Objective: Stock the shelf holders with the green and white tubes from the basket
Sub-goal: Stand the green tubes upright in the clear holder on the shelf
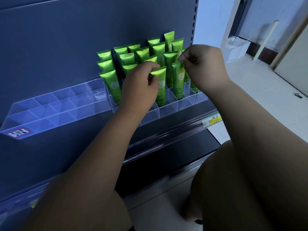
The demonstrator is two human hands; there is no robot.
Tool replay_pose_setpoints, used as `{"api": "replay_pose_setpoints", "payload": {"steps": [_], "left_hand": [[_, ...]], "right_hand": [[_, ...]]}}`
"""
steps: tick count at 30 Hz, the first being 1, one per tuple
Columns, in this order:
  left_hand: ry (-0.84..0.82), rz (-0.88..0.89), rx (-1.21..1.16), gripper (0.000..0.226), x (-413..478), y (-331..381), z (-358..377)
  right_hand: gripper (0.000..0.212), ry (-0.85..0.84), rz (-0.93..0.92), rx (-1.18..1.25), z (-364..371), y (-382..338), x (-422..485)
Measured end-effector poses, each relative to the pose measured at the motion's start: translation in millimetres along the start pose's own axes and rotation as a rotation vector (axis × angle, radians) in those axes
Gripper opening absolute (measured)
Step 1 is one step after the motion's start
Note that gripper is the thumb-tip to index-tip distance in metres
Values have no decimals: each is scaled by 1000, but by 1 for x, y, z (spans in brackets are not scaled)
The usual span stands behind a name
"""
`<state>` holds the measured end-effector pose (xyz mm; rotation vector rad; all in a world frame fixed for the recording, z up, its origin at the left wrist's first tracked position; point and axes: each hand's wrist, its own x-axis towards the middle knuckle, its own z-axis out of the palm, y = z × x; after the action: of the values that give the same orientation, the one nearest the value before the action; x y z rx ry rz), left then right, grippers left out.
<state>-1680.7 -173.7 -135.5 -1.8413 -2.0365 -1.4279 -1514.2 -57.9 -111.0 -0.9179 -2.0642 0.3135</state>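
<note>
Pinch grip by left hand on crimped top of front tube, six o'clock of cluster in clear holder; right hand likewise pinching neighbouring tube at three o'clock. Probably light, soft, slick: take by flat crimp.

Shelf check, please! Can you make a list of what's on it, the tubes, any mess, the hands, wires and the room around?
Surface: dark shelf with two clear holders.
Job's things: green tubes stand in the right holder; left holder shows no tubes; basket not in view.
Clutter: yellow price tag on the shelf edge; label on the left holder.
Hands: left hand pinches the top of the front tube; right hand pinches the top of the next tube.
Cables: nothing seen.
Surroundings: pale floor, white stick leaning by a wall, small dark thing on the floor.
</note>
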Motion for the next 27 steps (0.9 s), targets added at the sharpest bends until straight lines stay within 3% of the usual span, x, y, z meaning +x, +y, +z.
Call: {"api": "replay_pose_setpoints", "payload": {"steps": [11, 27], "left_hand": [[30, 20, 12, 27, 1, 0, 2], [48, 22, 92, 26, -1, 3, 3]], "right_hand": [[40, 0, -11, -50, -1, -8, -2], [40, -12, -43, -154, -5, -19, -5]]}}
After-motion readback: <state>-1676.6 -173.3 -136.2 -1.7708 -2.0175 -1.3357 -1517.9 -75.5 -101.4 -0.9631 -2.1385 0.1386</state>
